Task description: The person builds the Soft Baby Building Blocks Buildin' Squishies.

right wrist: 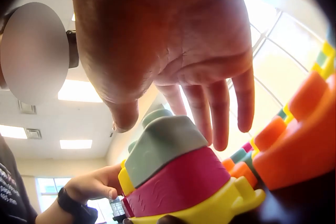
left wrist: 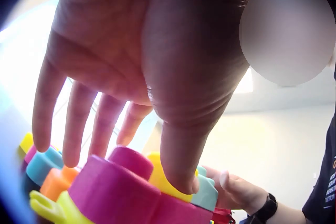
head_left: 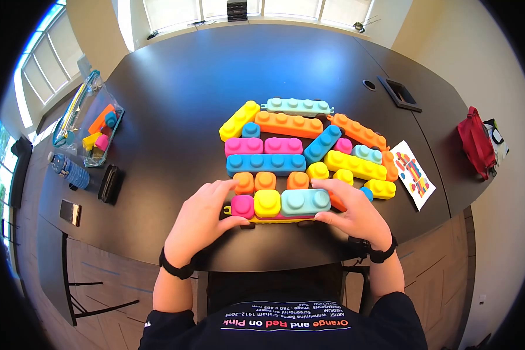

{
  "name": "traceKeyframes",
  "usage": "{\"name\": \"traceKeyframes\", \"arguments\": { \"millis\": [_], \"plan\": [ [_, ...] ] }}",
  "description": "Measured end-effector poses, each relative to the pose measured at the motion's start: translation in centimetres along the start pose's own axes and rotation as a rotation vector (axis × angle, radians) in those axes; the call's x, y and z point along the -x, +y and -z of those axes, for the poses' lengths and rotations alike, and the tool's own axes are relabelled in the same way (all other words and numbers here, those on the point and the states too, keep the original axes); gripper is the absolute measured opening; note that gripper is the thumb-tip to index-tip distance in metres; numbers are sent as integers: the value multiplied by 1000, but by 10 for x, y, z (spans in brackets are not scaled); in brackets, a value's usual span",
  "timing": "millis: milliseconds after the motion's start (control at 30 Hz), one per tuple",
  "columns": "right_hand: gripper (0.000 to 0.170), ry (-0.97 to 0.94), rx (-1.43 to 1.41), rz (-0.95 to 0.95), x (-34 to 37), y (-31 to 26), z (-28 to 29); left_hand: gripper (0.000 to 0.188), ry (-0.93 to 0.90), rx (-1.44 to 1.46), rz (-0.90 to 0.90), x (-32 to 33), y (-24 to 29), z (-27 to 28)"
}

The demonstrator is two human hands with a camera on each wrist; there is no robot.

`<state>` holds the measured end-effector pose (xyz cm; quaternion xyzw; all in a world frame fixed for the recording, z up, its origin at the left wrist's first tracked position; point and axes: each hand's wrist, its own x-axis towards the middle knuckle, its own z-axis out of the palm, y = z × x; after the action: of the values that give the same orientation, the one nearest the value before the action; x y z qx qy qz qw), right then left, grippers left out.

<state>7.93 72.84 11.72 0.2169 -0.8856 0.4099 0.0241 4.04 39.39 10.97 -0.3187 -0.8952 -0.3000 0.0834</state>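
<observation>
A block car stands at the near side of the table. Its yellow wheeled base (head_left: 268, 221) carries a thin magenta layer (right wrist: 181, 184), topped by a pink block (head_left: 242, 206), a yellow block (head_left: 267, 203) and a long mint block (head_left: 305, 202). My left hand (head_left: 199, 214) is around its left end, thumb along the front by the pink block, fingers extended behind. Opposite it, my right hand (head_left: 360, 214) spans the mint end with straight, spread fingers behind and the thumb at the front corner. In the right wrist view the thumb tip is just off the mint block.
Behind the car lie orange blocks (head_left: 265, 181), a long blue block (head_left: 266, 164), a long yellow block (head_left: 356, 165) and several others. A printed picture card (head_left: 413, 175) lies right. At left are a clear bag (head_left: 79, 149), water bottle (head_left: 70, 169), black case (head_left: 109, 184) and phone (head_left: 70, 213).
</observation>
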Motion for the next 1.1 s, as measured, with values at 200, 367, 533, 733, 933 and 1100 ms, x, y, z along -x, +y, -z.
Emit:
{"name": "traceKeyframes", "arguments": {
  "millis": [200,367,533,733,933,1100],
  "plan": [
    [48,-48,38,-23,3,2,-2,33,-127,65,75,2,-11,3],
    [46,-25,47,-1,2,2,-9,30,-65,-49,-46,-31,-33,2],
    [46,7,88,46,1,4,-15,36,-181,43,5,-50,-55,-15],
    [46,27,87,64,0,3,-18,37,-174,-16,-57,-51,-61,-19],
    [46,44,129,81,-2,1,-19,37,-199,95,-76,-51,-60,-3],
    [47,39,168,76,-3,-4,-20,41,37,286,-85,-59,-12,25]
  ]
}}
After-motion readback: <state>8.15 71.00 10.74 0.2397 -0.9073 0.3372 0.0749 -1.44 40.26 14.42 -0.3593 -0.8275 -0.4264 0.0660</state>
